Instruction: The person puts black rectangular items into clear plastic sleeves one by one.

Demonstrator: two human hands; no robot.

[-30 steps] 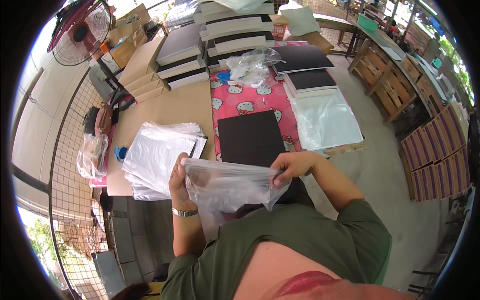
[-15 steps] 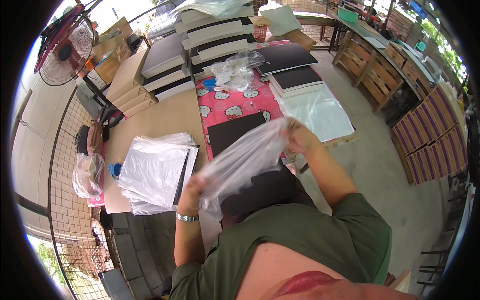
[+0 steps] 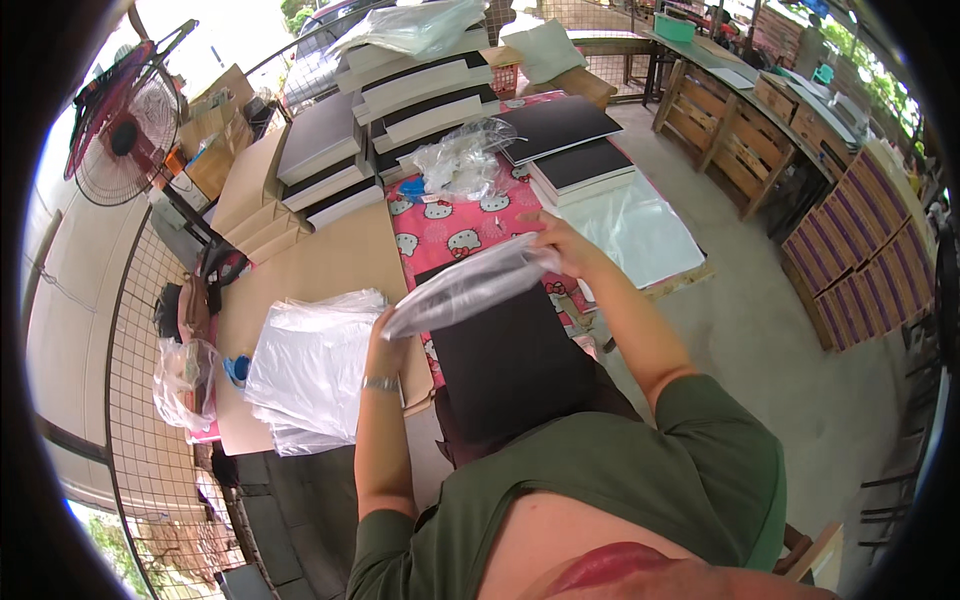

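Note:
Stretched between my two hands is a clear plastic bag (image 3: 465, 290), tilted up toward the right. My left hand (image 3: 386, 338) grips its lower left end, and my right hand (image 3: 560, 246) pinches its upper right end. Under the bag a black sheet or board (image 3: 508, 365) rests over my lap against the table edge, its far part hidden by the plastic. Beside my left hand lies a pile of plastic-wrapped flat packs (image 3: 310, 360) on brown board (image 3: 330, 245).
Stacks of black and white sheets (image 3: 430, 105) stand at the back, with crumpled plastic (image 3: 465, 155) before them. Black-topped stacks (image 3: 585, 165) sit at the right on the pink patterned cloth (image 3: 455, 215). A fan (image 3: 125, 135) is at far left, boxes (image 3: 865, 245) at right.
The bag has gone from a loose, blurred spread to a narrower, tauter shape, and my hands have risen slightly. More of the black sheet shows below it.

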